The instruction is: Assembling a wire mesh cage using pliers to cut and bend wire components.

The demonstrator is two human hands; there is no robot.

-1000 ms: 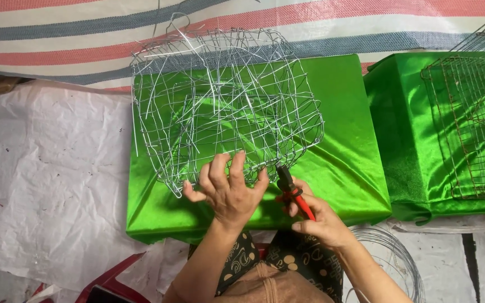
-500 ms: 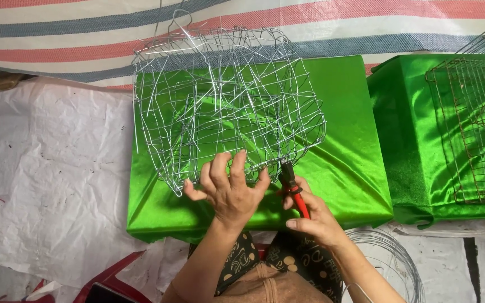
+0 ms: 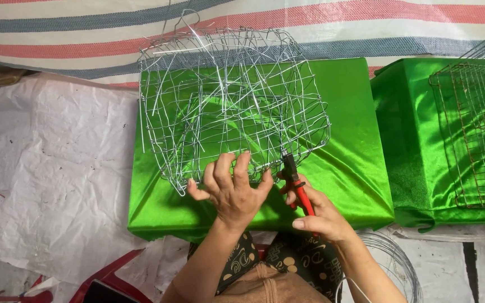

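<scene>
Wire mesh basket, silvery, bent and irregular with loose wire ends sticking out, sits on a green satin-covered block, covering most of its top from the far edge down toward the near edge. Left hand rests on the basket's near rim, fingers spread and curled over the wires, thumb out to the left. Right hand just beside it, closed around the red handles of pliers; dark plier tips touch the basket's near-right rim, right next to the left fingertips. Can't tell if the tips clamp a wire. Second green satin block stands to the right, apart from the first by a narrow gap, carrying a rusty flat-sided wire cage that runs off the right edge. Coil of thin wire lies on the floor near the right forearm. White crumpled sheeting covers the floor at left. Striped red, blue and white tarp lies beyond the far edge of the blocks. Red plastic piece at bottom left, partly hidden.
</scene>
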